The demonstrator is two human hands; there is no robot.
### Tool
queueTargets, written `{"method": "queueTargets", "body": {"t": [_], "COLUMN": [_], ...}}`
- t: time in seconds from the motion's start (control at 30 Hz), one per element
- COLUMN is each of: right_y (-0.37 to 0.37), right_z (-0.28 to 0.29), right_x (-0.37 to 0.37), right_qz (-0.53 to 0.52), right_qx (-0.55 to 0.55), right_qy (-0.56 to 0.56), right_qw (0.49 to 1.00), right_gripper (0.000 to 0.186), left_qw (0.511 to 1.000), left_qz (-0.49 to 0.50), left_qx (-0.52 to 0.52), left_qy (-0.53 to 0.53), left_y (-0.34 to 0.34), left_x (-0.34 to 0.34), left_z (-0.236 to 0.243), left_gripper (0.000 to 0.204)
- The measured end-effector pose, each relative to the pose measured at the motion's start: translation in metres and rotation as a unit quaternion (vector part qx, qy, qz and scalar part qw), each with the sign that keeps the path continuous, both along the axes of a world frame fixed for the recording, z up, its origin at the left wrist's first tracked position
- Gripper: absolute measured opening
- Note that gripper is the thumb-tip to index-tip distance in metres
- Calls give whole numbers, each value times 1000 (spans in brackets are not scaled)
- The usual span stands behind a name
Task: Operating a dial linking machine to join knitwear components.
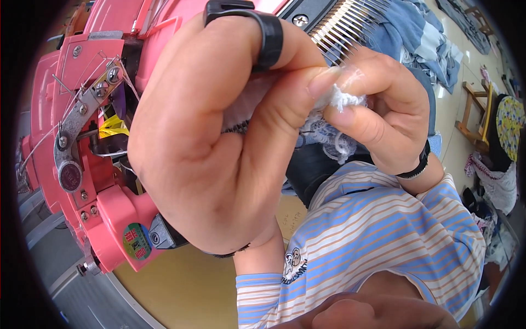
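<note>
Left hand (pixel 213 137) and right hand (pixel 378 104) both pinched shut on white knitted yarn (pixel 342 101), black ring (pixel 257 27) on left (possibly a cutter), pink knitting machine (pixel 98 164) behind.

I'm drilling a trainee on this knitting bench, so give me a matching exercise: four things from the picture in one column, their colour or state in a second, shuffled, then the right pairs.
Things
1. knitting machine carriage
2. ring on the left hand's finger
3. piece of knitting
4. shirt sleeve

Colour or state
A. white, pinched between the fingertips of the left hand and right hand
B. pink
C. striped blue, white and orange
D. black

Pairs: 1-B, 2-D, 3-A, 4-C
</note>
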State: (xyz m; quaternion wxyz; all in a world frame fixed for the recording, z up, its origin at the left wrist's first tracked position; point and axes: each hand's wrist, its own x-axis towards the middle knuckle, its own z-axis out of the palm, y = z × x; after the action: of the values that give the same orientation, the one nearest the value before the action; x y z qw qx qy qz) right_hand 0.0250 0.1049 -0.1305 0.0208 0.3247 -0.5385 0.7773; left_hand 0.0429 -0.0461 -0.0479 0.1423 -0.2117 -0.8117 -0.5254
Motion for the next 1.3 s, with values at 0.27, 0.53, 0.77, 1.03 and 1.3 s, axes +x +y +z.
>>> {"method": "queueTargets", "body": {"t": [0.27,0.53,0.77,1.03,1.3], "right_y": [-5,-16,2,-16,-16], "right_z": [-5,2,12,8,0], "right_x": [1,10,4,6,3], "right_qz": [-68,-59,117,51,62], "right_qx": [3,-96,-61,-15,-104], "right_qy": [94,-31,-256,-217,-217], "right_qw": [993,993,958,975,969], "right_gripper": [22,17,22,35,27], "left_qw": [998,995,976,995,998], "left_qz": [12,85,34,93,58], "left_qx": [-7,50,179,17,20], "left_qy": [60,27,-122,-14,10], "left_y": [-4,10,20,9,8], "left_x": [3,4,10,-3,-5], "left_z": [-1,-4,19,0,-4], "left_gripper": [12,14,13,12,13]}}
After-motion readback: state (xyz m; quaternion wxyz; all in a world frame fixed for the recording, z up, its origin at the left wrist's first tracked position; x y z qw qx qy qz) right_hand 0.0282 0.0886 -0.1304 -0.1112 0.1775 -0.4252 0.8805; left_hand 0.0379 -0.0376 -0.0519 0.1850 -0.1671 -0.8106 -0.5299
